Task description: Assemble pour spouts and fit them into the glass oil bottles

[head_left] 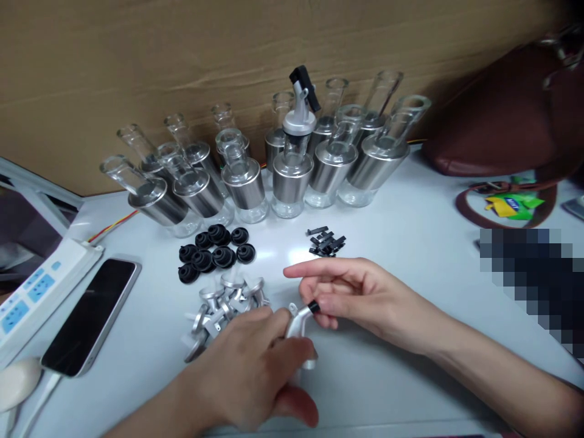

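Observation:
My left hand (255,371) is wrapped round a silver pourer spout (297,325) low in the middle of the view. My right hand (353,295) pinches a small black tip (314,306) at the spout's upper end, its index finger stretched out to the left. Beside my left hand lies a pile of silver spout parts (232,283). Black ribbed stoppers (223,257) are grouped behind that pile, and small black strips (327,242) lie behind my right hand. One bottle (292,182) carries a silver pourer with a black lever (301,112).
Several open glass bottles with metal sleeves (244,182) stand along the cardboard (191,48). A phone (89,319) and a power strip (41,292) lie at the left. At the right are a brown bag (497,115) and a green and yellow packet (513,205).

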Tool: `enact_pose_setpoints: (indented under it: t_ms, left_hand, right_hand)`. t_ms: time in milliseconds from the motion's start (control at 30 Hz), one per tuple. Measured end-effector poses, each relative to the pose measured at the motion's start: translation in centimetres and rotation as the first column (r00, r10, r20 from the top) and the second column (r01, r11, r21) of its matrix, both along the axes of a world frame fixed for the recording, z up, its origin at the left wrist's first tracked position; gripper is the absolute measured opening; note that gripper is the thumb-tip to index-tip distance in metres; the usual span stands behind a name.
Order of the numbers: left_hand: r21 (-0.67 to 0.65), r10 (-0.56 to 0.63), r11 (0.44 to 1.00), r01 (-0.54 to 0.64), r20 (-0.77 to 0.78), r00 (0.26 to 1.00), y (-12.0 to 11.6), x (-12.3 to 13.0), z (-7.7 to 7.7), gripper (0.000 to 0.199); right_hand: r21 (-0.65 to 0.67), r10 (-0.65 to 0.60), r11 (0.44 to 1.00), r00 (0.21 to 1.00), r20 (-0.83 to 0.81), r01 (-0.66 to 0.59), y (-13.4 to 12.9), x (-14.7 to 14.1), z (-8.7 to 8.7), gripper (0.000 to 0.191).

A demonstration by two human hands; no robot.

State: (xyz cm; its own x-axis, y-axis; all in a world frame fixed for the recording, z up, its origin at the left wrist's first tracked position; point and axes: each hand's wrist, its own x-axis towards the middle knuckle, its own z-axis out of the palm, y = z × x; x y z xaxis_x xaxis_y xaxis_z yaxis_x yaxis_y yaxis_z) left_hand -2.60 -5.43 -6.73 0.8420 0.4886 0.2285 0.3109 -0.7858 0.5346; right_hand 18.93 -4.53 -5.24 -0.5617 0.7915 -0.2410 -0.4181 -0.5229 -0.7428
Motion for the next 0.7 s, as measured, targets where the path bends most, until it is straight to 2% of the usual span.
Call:
enact_pose_setpoints:
  t_ms: [133, 233, 367, 533, 700]
  left_hand:
    - [0.027, -0.031, 0.999, 0.030, 0.037, 0.999, -0.1, 0.1, 0.3, 0.050]
    - [0.016, -0.037, 0.999, 0.037, 0.016, 0.999, -0.2, 0.2, 0.4, 0.050]
    - [0.013, -0.059, 0.998, 0.059, 0.002, 0.998, -0.2, 0.4, 0.6, 0.050]
    - [0.061, -0.092, 0.994, 0.087, 0.068, 0.993, -0.5, 0.6, 1.2, 0.052]
    - [0.090, -0.050, 0.995, 0.041, 0.095, 0.994, -0.8, 0.8, 1.1, 0.054]
  right_hand:
    - [-0.135, 0.174, 0.969, 0.961, -0.216, -0.206, -0.4, -0.1, -0.2, 0.027]
    - [-0.204, 0.238, 0.925, 0.907, -0.347, -0.321, -0.6, -0.1, 0.0, 0.031]
    - [-0.192, 0.266, 0.913, 0.882, -0.390, -0.360, -0.6, -0.1, -0.1, 0.031]
    - [-0.151, 0.284, 0.909, 0.842, -0.459, -0.389, -0.7, -0.3, -0.6, 0.027]
    - [-0.110, 0.308, 0.911, 0.835, -0.455, -0.397, -0.8, -0.5, -0.7, 0.022]
